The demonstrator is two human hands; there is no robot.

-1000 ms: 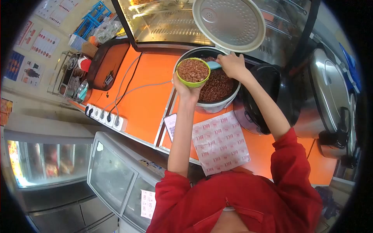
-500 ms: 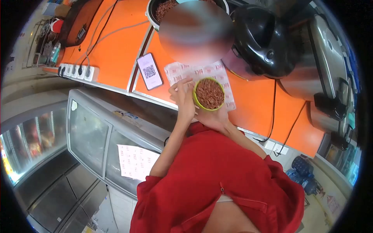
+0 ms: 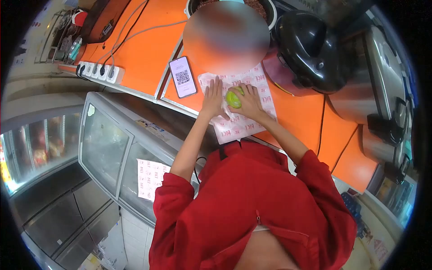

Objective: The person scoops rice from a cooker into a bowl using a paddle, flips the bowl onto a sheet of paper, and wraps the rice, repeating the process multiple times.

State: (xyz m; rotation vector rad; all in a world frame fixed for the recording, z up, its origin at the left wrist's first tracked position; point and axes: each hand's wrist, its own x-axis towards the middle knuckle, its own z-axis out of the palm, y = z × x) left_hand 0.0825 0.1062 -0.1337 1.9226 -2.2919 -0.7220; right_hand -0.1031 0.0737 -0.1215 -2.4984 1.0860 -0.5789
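Observation:
The green bowl is upside down on a sheet of white paper with red print; whatever is under it is hidden. My right hand is wrapped round the bowl from the right. Flat on the paper's left part, with fingers stretched out, lies my left hand, close beside the bowl. A phone showing a QR code lies left of the paper on the orange counter.
A black-lidded cooker and a large steel cooker stand at the right. Behind a blurred patch is a pot of brown food. A power strip and cables lie left. Below is a glass-topped freezer.
The bowl, upright and full of brown grains before, has been turned over onto the paper. My right hand has moved from beneath it to its upturned base. My left hand has flattened on the paper.

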